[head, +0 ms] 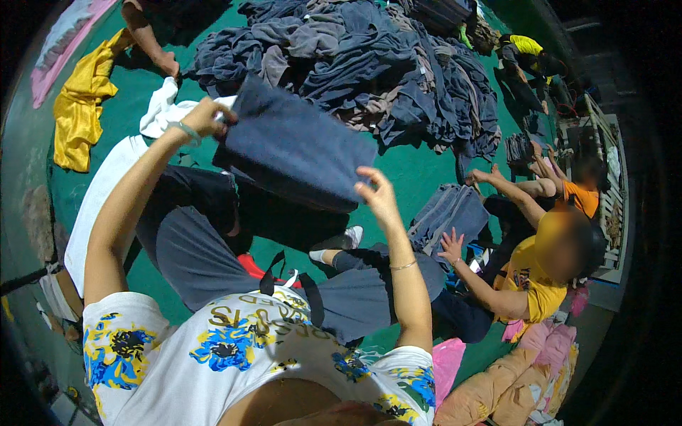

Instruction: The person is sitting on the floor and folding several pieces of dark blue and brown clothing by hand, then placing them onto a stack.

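Observation:
A folded dark blue-grey cloth (301, 144) is held up in front of me over a green ground sheet. My left hand (209, 118) grips its upper left corner, where a white tag or paper edge shows beside the fingers. At the lower right corner, my right hand (377, 193) pinches the fabric between thumb and fingers. Below the cloth, a dark shadow covers part of the sheet, and more dark fabric shows under its lower edge. My legs in grey trousers (202, 255) are spread on the sheet.
Beyond the cloth lies a large heap of dark and brownish cloths (362, 64). To the right, a person in a yellow shirt (527, 277) sits near a stack of folded cloths (450, 213). Other people sit farther right. A yellow cloth (80, 106) and a white cloth (165, 109) lie left.

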{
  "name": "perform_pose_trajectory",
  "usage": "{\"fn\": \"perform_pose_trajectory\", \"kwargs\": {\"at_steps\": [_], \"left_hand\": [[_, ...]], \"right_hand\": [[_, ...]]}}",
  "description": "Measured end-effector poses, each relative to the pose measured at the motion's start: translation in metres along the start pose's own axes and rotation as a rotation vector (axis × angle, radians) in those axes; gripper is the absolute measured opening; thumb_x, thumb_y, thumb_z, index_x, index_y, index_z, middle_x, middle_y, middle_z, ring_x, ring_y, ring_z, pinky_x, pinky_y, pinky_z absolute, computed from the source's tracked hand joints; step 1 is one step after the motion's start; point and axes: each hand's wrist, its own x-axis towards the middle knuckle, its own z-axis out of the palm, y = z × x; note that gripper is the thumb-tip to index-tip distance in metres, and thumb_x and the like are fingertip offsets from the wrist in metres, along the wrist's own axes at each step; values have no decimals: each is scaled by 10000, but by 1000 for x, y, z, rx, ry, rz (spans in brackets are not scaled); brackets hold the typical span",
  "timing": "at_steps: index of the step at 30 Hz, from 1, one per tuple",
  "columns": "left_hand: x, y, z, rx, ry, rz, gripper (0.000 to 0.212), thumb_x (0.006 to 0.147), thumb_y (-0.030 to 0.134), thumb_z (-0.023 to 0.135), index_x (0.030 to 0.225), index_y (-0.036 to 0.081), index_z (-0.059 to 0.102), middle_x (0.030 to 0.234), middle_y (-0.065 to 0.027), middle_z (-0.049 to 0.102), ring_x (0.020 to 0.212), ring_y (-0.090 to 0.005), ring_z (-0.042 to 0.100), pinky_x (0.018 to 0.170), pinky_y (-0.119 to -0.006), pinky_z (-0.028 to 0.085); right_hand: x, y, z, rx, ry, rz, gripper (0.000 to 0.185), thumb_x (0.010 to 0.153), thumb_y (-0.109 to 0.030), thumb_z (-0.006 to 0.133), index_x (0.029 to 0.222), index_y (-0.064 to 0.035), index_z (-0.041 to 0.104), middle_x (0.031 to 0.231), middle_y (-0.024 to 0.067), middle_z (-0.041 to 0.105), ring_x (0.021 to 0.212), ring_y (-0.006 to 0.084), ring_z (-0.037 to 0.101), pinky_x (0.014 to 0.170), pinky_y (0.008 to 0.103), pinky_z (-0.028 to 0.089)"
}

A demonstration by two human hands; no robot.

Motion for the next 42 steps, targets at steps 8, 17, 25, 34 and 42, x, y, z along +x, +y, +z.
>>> {"fn": "perform_pose_trajectory", "kwargs": {"at_steps": [8,17,25,34,42], "left_hand": [[2,64,38,539,286,245,455,636,185,709,1074,169,587,1007,-150,489,926,-338,512,721,-411,463],[15,94,95,686,-144,49,931,630,435,728,1386,249,217,1444,-164,137,1316,-377,167,869,-684,289],[33,102,77,730,-126,117,656,703,384,678,1279,175,442,1233,-159,453,1130,-322,454,908,-540,340],[46,117,59,557,78,332,375,717,284,662,1031,99,575,888,-106,620,843,-257,606,791,-421,425],[74,113,29,-374,443,320,291,858,272,514,1042,55,578,968,-154,607,888,-284,589,773,-362,448]], "right_hand": [[26,32,-24,-313,118,57,272,695,-132,695,934,-47,597,906,108,553,785,198,552,674,314,461],[171,12,-15,-212,-10,179,267,800,-167,580,1053,-84,595,921,15,603,815,124,528,694,280,416],[293,53,50,91,-164,424,500,778,-264,618,1259,-221,486,1367,118,364,1273,368,237,958,560,252],[353,94,46,661,645,277,257,686,-98,656,936,-56,617,882,69,588,807,202,529,739,371,418],[274,-71,28,213,178,-443,98,754,-7,442,673,-63,436,646,-50,368,594,48,314,527,210,283]]}}
